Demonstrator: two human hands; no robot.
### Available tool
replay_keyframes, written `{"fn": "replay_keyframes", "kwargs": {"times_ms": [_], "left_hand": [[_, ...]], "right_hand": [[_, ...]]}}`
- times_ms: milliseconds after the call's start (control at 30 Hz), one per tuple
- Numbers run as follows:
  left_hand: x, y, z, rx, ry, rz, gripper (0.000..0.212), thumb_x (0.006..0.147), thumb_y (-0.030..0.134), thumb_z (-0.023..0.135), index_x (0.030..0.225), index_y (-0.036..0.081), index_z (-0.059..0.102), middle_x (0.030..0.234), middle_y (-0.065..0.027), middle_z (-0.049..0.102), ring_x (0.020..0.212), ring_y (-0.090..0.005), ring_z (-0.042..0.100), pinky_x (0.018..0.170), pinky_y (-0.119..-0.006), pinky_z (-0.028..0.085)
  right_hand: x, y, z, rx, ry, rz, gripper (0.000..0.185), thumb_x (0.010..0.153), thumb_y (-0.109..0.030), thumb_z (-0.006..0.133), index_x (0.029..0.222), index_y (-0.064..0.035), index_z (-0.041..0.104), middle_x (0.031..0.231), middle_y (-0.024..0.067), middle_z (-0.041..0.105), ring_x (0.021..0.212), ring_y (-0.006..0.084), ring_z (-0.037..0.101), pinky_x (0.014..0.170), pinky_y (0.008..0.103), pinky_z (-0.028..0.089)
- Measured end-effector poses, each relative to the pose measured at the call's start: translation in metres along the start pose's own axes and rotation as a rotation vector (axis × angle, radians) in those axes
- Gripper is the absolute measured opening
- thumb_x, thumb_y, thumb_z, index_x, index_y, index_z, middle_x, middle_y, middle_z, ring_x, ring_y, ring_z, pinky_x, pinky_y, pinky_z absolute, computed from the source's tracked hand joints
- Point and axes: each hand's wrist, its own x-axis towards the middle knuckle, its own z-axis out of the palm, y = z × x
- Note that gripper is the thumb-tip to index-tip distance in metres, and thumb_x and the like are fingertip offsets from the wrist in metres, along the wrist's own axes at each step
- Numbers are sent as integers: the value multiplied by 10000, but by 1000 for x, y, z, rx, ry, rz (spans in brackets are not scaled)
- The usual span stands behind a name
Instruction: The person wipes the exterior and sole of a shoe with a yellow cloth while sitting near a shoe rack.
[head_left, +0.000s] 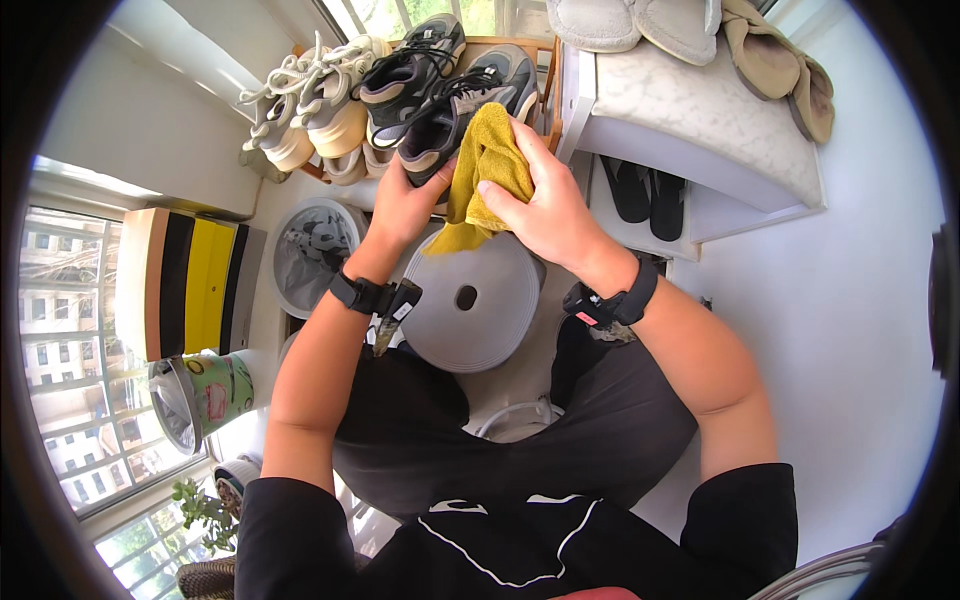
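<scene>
My left hand (409, 199) grips the heel end of a dark grey and black sneaker (435, 139), whose toe points away towards the wooden rack. In my right hand (547, 202) is a yellow cloth (491, 172), bunched between thumb and fingers and resting against the sneaker's near right side. The cloth's lower corner hangs over a round grey plastic stool (472, 300). Beside the held shoe stands the other dark sneaker (409, 75), and left of that a pair of cream and grey sneakers (337, 112). Part of the held shoe's side is hidden by the cloth.
A lined grey bin (315, 255) stands left of the stool. Farther left are stacked boxes (206, 285) and a green patterned bin (225, 390) by the barred window. At the right, a white cabinet (697, 157) bears slippers (679, 30), with black slippers (645, 191) below.
</scene>
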Motion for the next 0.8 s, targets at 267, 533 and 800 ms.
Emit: {"fn": "replay_keyframes", "kwargs": {"times_ms": [267, 533, 800], "left_hand": [[-25, 51, 5, 546, 49, 154, 603, 814, 308, 794, 1290, 24, 557, 1155, -189, 642, 1092, -383, 616, 936, -427, 490], [-55, 92, -4, 947, 57, 533, 652, 658, 142, 791, 1280, 103, 599, 1316, -75, 586, 1251, -321, 523, 1037, -439, 402], [-90, 117, -18, 1119, -22, 834, 523, 612, 12, 656, 1125, 104, 710, 1219, -15, 648, 1244, -248, 565, 1060, -448, 418]], "right_hand": [[-9, -4, -18, -498, 46, -68, 887, 780, -10, 619, 1553, 9, 185, 1469, 317, 388, 1299, 474, 469, 1054, 436, 438], [-11, -4, -40, -335, 6, -56, 923, 745, 56, 565, 1566, 19, 145, 1534, 280, 341, 1432, 394, 358, 1152, 380, 333], [-16, -17, -59, -156, -185, -50, 900, 720, 142, 463, 1570, 15, 196, 1590, 196, 298, 1478, 274, 305, 1169, 319, 275]]}}
